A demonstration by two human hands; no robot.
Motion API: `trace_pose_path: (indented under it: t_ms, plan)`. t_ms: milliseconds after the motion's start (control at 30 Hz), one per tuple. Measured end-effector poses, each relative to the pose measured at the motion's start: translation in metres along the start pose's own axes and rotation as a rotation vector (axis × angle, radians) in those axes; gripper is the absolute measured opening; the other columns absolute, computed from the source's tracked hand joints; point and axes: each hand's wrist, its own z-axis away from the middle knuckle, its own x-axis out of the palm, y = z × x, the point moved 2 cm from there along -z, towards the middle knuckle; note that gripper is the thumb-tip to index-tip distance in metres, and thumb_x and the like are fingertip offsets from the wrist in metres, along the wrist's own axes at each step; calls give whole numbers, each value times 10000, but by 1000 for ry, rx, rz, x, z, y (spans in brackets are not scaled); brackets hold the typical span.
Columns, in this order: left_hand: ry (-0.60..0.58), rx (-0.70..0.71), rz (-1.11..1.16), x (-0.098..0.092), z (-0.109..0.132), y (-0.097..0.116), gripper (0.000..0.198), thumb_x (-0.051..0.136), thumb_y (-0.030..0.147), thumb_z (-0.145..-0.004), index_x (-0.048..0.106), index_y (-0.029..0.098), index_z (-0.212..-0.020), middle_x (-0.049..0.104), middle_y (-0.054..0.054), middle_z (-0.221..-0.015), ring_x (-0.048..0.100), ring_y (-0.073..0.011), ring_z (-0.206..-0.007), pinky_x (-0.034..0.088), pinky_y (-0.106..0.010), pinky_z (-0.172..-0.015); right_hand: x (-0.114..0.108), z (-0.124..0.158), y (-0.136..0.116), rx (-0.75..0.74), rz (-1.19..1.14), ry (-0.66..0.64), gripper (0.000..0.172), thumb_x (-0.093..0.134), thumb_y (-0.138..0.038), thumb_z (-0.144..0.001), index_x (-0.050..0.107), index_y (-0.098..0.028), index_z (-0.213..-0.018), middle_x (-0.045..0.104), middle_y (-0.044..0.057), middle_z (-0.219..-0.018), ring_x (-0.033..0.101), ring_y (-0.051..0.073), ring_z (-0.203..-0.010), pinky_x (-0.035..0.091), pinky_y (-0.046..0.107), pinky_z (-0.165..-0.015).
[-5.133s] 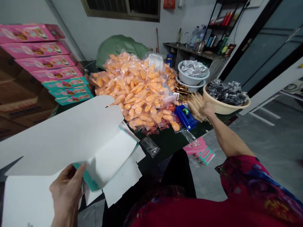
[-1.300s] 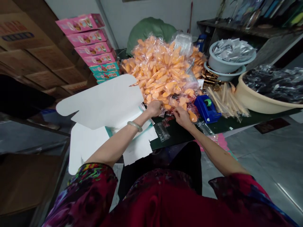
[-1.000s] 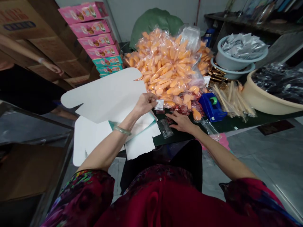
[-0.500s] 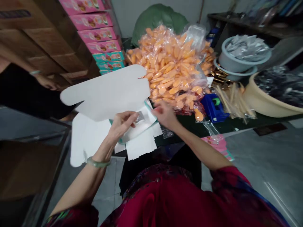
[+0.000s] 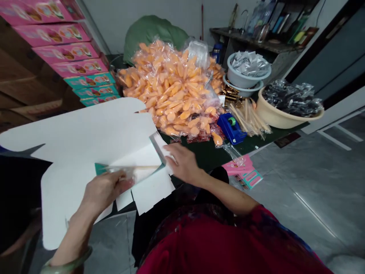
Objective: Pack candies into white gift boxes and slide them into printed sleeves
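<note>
While your left hand (image 5: 101,188) curls over the open white box (image 5: 137,156) on the dark green table (image 5: 211,155), your right hand (image 5: 184,163) bends at its end; I can't tell what either grips. Orange packets (image 5: 171,99) heap beyond, before a pale wall (image 5: 171,10).

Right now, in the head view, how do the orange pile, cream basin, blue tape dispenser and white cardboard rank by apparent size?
Largest to smallest:
White cardboard (nearest the camera)
Orange pile
Cream basin
Blue tape dispenser

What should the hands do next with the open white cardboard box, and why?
Maybe the left hand should settle the thin pale wooden stick inside the open white cardboard box, because it stretches along the box, right beside that hand.
</note>
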Motion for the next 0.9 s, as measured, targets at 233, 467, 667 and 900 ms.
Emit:
trace_pose_path:
  t_ms: [233, 467, 667, 900]
  plan:
    - [299, 6, -65, 1, 14, 4, 348, 521, 686, -741, 755, 475, -889, 785, 18, -888, 673, -444, -1000, 423, -602, -840, -98, 99, 130, 431, 617, 416, 341, 575, -351, -918, 701, -175, -1181, 640, 205, -1218, 569, 367, -1114, 470, 532, -932]
    - [327, 141, -32, 13, 47, 7, 227, 591, 607, -765, 746, 446, -806, 801, 13, -853, 719, -433, -976, 415, -618, -885, -93, 103, 163, 304, 485, 147, 250, 472, -236, -953, 713, -208, -889, 695, 133, -950, 613, 272, -929, 504, 407, -874]
    - [310, 115, -139, 25, 49, 10, 246, 554, 540, -880, 743, 382, -890, 796, -30, -881, 706, -409, -1009, 381, -646, -965, -105, 58, 171, 458, 212, 341, 182, 419, -289, -935, 531, -230, -805, 633, 46, -740, 595, 189, -686, 483, 311, -696]
    - [350, 56, -128, 30, 50, 29, 257, 657, 468, -890, 733, 272, -1038, 759, -132, -1078, 621, -402, -1186, 363, -587, -1029, -93, 53, 114, 452, 137, 410, 357, 391, -536, -983, 537, -221, -902, 631, 35, -751, 611, 181, -688, 478, 305, -680]
